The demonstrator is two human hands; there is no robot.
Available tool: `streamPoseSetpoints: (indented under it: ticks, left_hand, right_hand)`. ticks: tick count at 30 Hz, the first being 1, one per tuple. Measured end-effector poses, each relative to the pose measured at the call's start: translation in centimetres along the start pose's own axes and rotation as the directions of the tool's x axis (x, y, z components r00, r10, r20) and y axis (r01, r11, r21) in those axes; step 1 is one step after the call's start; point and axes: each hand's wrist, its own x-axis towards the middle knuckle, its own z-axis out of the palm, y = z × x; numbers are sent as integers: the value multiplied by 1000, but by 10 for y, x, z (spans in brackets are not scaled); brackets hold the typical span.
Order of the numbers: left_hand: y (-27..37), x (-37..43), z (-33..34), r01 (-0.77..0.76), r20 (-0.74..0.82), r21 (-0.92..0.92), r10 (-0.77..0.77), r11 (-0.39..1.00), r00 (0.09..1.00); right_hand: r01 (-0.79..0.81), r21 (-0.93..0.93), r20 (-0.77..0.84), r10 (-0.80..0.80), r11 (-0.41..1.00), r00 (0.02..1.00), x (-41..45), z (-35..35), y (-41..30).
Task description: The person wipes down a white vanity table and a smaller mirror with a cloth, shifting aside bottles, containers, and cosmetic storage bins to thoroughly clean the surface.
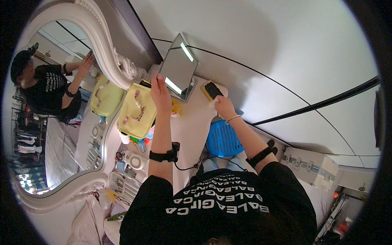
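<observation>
My left hand [160, 95] grips the lower left edge of a rectangular tabletop mirror [179, 65], its thumb on the near side. The mirror leans back on a silvery base [191, 88] on the white dressing table [191, 116]. In my right hand [226, 107] is a crumpled white tissue or cloth [213, 103]. That hand is right beside a black and yellow item [212, 91] at the table's far right corner; whether it touches the item I cannot tell. Behind my left wrist are a yellow bag [137, 110] with pinkish handles and a yellow container [176, 108], partly hidden.
A large ornate white-framed mirror [105, 39] stands at the left, reflecting a person. A blue plastic basket [223, 139] is below the table's right edge. White wall panels [245, 39] rise ahead. Scissors [118, 156], a white round-faced device [136, 160] and an organiser [121, 183] lie at left.
</observation>
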Motion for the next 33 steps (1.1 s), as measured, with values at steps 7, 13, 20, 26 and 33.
streamPoseSetpoints:
  ticks: [7, 13, 20, 26, 33]
  left_hand:
    - [3, -1, 2, 56, 4, 54, -56, 997, 998]
    - [3, 3, -1, 3, 41, -5, -3, 1000, 999]
    - [-6, -11, 2, -161, -186, 37, 165, 986, 969]
    - [-21, -90, 30, -261, 7, -49, 262, 964, 965]
    - [-67, -143, 100, 464, 445, -67, -390, 883, 806]
  right_hand:
    - [-126, -104, -196, 104, 987, 975, 6, 19, 35]
    - [-203, -124, -172, 181, 971, 968, 15, 35, 54]
    - [-135, -132, -126, 118, 982, 985, 23, 42, 42]
    - [-90, -161, -281, 42, 983, 959, 38, 28, 54]
    - [-177, -19, -48, 176, 984, 983, 69, -28, 70]
